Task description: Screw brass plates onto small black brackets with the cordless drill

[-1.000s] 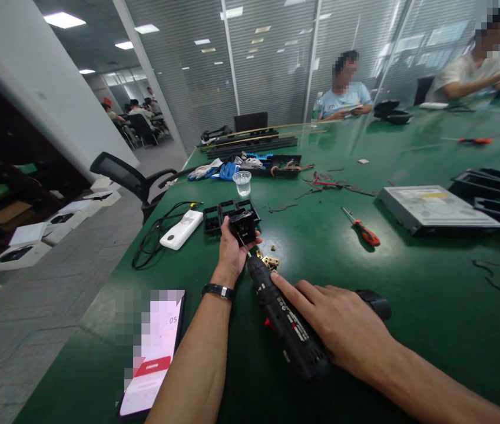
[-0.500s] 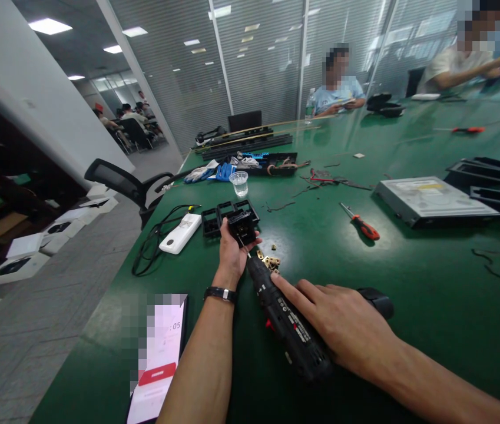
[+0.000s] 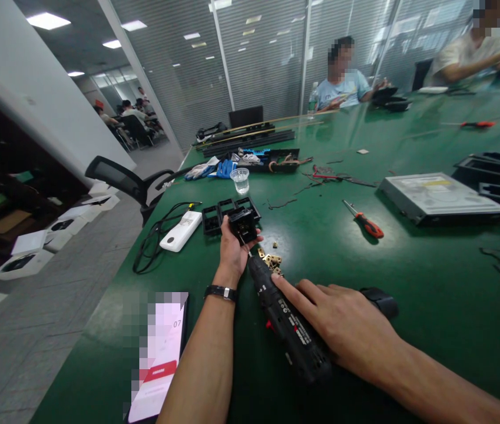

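Observation:
My left hand (image 3: 233,250) is closed around a small black plastic part (image 3: 243,224) above the table. A black cordless drill (image 3: 291,327) lies on its side in my right hand (image 3: 342,315), whose index finger stretches along the body; its grip is partly hidden under the palm. The drill's thin bit (image 3: 244,241) reaches into the black part. Whether the bit is turning I cannot tell. Several small brass pieces (image 3: 271,259) lie beside the drill's nose. Just behind my left hand sit black open frames (image 3: 211,222).
Around my hands are a phone (image 3: 161,353), a white power bank (image 3: 182,231) with a black cable, a clear plastic cup (image 3: 241,181) and an orange screwdriver (image 3: 368,227). Further right lies a metal disc drive (image 3: 444,199). Gloves (image 3: 225,169) and a black tray (image 3: 282,162) stand behind; people sit across the table.
The camera view has shifted slightly. My hands, the black part and the drill keep nearly the same pose. Across the table, the person in light blue has moved their hands apart.

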Available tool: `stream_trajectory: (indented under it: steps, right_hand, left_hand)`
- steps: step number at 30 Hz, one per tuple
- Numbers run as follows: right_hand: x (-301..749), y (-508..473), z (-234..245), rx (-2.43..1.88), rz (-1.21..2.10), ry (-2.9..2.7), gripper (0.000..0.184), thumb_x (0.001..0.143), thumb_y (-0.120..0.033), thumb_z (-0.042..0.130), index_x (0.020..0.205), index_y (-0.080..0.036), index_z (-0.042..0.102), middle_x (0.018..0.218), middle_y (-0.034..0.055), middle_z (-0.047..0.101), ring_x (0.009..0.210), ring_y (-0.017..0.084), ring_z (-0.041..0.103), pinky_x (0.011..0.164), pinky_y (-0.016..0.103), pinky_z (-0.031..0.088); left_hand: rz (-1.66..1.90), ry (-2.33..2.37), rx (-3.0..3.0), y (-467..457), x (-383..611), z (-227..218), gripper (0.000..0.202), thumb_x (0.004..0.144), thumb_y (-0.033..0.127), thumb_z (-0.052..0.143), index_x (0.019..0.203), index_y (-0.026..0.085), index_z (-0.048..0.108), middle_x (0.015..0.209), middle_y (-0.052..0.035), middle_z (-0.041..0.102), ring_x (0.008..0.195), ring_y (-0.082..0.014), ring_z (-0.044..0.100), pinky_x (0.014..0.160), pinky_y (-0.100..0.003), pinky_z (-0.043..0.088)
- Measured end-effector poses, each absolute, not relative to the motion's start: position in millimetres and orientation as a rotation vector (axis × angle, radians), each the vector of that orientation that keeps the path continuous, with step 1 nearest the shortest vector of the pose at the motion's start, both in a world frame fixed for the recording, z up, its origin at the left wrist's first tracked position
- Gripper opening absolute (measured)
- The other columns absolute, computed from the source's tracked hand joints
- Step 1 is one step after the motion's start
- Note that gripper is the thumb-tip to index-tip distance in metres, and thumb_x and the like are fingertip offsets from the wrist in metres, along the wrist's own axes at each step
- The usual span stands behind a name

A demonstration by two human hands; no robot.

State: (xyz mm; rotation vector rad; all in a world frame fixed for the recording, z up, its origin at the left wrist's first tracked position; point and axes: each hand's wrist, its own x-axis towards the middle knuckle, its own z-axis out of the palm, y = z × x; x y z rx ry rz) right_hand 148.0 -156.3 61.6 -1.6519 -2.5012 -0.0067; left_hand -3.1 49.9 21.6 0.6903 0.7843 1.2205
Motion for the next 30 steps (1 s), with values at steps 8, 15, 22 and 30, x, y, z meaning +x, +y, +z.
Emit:
stream_trajectory:
  steps: [8,15,22,30]
  right_hand:
    - [148.4,-155.0,65.4,-1.675,0.038,-2.518,0.102,0.078,-0.007,0.063,0.164,-0.025,0.012,0.114,0.0057,0.068,0.085,0.026,0.071,0.069,0.040,0.053]
    - [147.4,-156.7,63.4,-1.662,0.016,-2.524,0.102,0.077,-0.005,0.063,0.164,-0.023,0.012,0.112,0.0054,0.067,0.084,0.027,0.070,0.070,0.042,0.054]
    - [148.9,-156.2,61.6,-1.655,-0.010,-2.496,0.098,0.080,-0.010,0.065,0.164,-0.022,0.016,0.108,0.0045,0.068,0.080,0.026,0.070,0.067,0.041,0.054]
    - [149.7,-156.3,60.3,-1.647,-0.013,-2.511,0.101,0.081,-0.006,0.063,0.165,-0.024,0.011,0.112,0.0051,0.067,0.084,0.026,0.071,0.070,0.041,0.055]
  left_hand:
    - [1.224,0.782,0.734,50.7,-3.1,20.4,0.059,0.097,0.066,0.047,0.109,0.013,0.070,0.084,-0.0101,0.073,0.074,-0.0215,0.072,0.072,-0.035,0.061]
    - [1.227,0.801,0.728,50.1,-2.9,21.3,0.057,0.098,0.065,0.047,0.108,0.013,0.070,0.084,-0.0102,0.073,0.075,-0.0221,0.072,0.074,-0.038,0.061]
    - [1.225,0.781,0.725,50.2,-2.8,20.5,0.057,0.097,0.065,0.048,0.108,0.013,0.068,0.083,-0.0092,0.072,0.072,-0.0206,0.071,0.071,-0.035,0.060]
    - [1.222,0.777,0.714,51.1,-2.8,20.3,0.057,0.096,0.065,0.050,0.108,0.013,0.068,0.081,-0.0090,0.072,0.071,-0.0211,0.071,0.071,-0.036,0.060]
